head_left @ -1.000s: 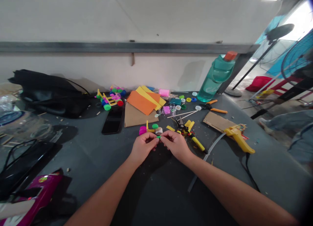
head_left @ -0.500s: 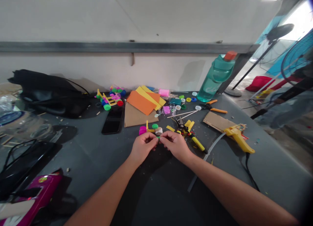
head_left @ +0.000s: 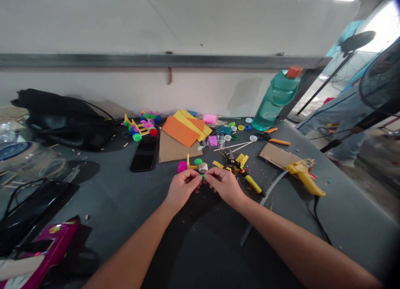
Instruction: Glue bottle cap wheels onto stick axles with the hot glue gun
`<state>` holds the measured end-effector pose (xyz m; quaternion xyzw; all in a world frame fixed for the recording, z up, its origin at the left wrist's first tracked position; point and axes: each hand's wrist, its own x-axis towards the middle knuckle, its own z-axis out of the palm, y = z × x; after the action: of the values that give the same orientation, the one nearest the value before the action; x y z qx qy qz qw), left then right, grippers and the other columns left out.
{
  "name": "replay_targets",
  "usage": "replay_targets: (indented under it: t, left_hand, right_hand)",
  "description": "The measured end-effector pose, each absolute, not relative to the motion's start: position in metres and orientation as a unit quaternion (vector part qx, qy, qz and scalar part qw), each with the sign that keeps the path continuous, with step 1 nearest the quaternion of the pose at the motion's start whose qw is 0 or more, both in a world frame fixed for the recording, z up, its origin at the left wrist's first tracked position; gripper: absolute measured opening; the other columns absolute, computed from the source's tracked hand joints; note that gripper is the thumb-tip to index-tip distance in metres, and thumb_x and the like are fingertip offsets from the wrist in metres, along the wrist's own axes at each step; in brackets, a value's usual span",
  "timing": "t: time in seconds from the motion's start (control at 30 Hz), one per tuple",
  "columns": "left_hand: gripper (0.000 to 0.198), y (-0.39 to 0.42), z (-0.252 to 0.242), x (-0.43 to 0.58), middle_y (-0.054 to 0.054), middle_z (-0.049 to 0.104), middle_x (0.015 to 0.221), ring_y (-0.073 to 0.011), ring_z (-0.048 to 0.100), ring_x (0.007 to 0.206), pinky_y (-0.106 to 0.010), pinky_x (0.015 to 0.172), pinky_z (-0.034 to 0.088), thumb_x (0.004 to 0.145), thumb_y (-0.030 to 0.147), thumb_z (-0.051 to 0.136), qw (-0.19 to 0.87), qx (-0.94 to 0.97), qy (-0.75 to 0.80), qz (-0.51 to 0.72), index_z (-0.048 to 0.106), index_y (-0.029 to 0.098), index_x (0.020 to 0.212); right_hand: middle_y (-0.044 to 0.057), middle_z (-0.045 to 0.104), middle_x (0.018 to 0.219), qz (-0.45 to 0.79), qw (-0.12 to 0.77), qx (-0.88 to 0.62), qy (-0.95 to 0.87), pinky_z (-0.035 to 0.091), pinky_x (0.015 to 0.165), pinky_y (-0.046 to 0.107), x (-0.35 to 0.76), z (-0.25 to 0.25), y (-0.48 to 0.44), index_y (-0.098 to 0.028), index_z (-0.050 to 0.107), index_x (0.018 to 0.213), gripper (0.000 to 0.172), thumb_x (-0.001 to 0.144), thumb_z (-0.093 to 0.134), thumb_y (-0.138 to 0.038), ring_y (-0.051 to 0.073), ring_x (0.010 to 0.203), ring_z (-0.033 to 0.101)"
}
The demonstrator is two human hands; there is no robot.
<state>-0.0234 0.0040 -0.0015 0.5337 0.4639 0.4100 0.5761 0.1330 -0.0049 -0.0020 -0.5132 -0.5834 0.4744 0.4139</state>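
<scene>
Only real change from half a second ago is off to the right, where somebody's jeans-clad legs point(head_left: 339, 112) now stand up by the fan point(head_left: 379, 78) instead of blurring past lower down; both hands sit pretty much where they were. So the left hand point(head_left: 181, 188) and right hand point(head_left: 226, 185) meet fingertip to fingertip over the dark table point(head_left: 125, 197), and the small green piece point(head_left: 203, 176) is caught right between them. Each hand is mostly closed, fingers curled in, with thumb and forefinger nipped onto its own end of that piece, left hand on the left side, right hand on the right. It's tiny and mostly covered by the fingertips, so I can't tell what it actually is, or whether it's touching the table or held just above it. Just beyond the knuckles there's a little cluster: a pink cap point(head_left: 181, 167), a green cap point(head_left: 198, 161) and a white cap point(head_left: 203, 167), all close to the fingers but not touching them. Just beside the right hand lie yellow-handled cutters point(head_left: 253, 183), and further right a yellow glue gun point(head_left: 304, 176) rests against a bit of cardboard point(head_left: 276, 155). Behind all that are a black phone point(head_left: 145, 153), orange paper point(head_left: 180, 130), a teal bottle point(head_left: 275, 98) and, well off to the left, a black bag point(head_left: 62, 118).
</scene>
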Motion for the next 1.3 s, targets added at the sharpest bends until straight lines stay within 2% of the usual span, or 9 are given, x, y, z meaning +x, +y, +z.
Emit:
replay_targets:
  t: [0.37, 0.8, 1.3]
  left_hand:
    - [0.021, 0.0043, -0.002, -0.0239, 0.001, 0.059, 0.062, -0.01, 0.053, 0.054, -0.022, 0.052, 0.047, 0.073, 0.035, 0.064, 0.59, 0.512, 0.456, 0.426, 0.062, 0.014, 0.073]
    - [0.026, 0.0064, -0.0033, -0.0259, 0.0, 0.059, 0.063, -0.0103, 0.054, 0.056, -0.023, 0.053, 0.047, 0.077, 0.039, 0.061, 0.61, 0.518, 0.439, 0.409, 0.062, 0.014, 0.073]
    - [0.032, 0.0051, -0.0051, -0.0245, -0.001, 0.059, 0.065, -0.0119, 0.054, 0.057, -0.024, 0.053, 0.047, 0.082, 0.044, 0.052, 0.583, 0.565, 0.433, 0.392, 0.06, 0.014, 0.074]
  right_hand:
    - [-0.003, 0.056, 0.06, 0.496, 0.425, -0.513, -0.557, 0.037, 0.044, 0.02, 0.1319, 0.0004, -0.004, -0.018, 0.06, 0.076, 0.016, 0.074, 0.059, -0.034, 0.008, 0.048, 0.046]
    - [-0.003, 0.056, 0.059, 0.512, 0.421, -0.502, -0.555, 0.036, 0.044, 0.019, 0.1318, 0.0047, -0.0048, -0.017, 0.06, 0.075, 0.015, 0.075, 0.058, -0.032, 0.007, 0.046, 0.044]
    - [-0.003, 0.056, 0.06, 0.519, 0.447, -0.5, -0.53, 0.035, 0.042, 0.019, 0.1332, -0.0001, -0.0024, -0.017, 0.06, 0.077, 0.019, 0.074, 0.06, -0.036, 0.007, 0.048, 0.045]
